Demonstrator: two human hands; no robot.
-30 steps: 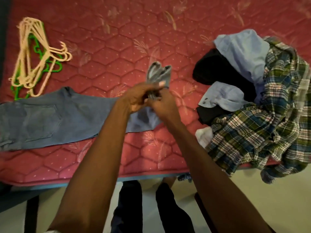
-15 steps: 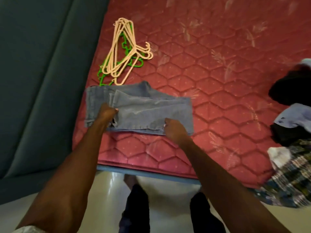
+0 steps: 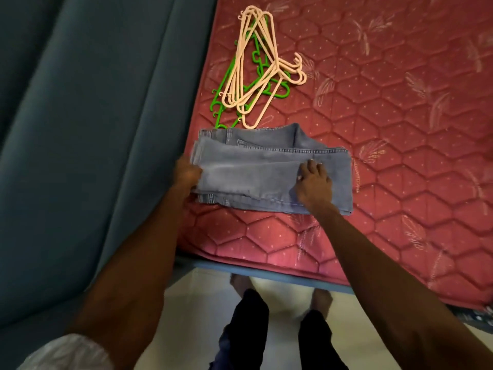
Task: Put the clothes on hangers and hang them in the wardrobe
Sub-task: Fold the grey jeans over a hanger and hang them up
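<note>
We keep the folded light-blue denim jeans [image 3: 269, 172] at frame centre on the red quilted mattress [image 3: 400, 129]. Left hand [image 3: 186, 174] grasps their edge; right hand [image 3: 314, 182] presses flat, fingers released, holding the fold for the pink and green plastic hangers [image 3: 258, 68] above.

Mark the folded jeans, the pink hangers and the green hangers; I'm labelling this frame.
folded jeans [image 3: 256, 177], head view, top fold.
pink hangers [image 3: 266, 49], head view, an upper arm of the bundle.
green hangers [image 3: 278, 95], head view, lower bar.
</note>
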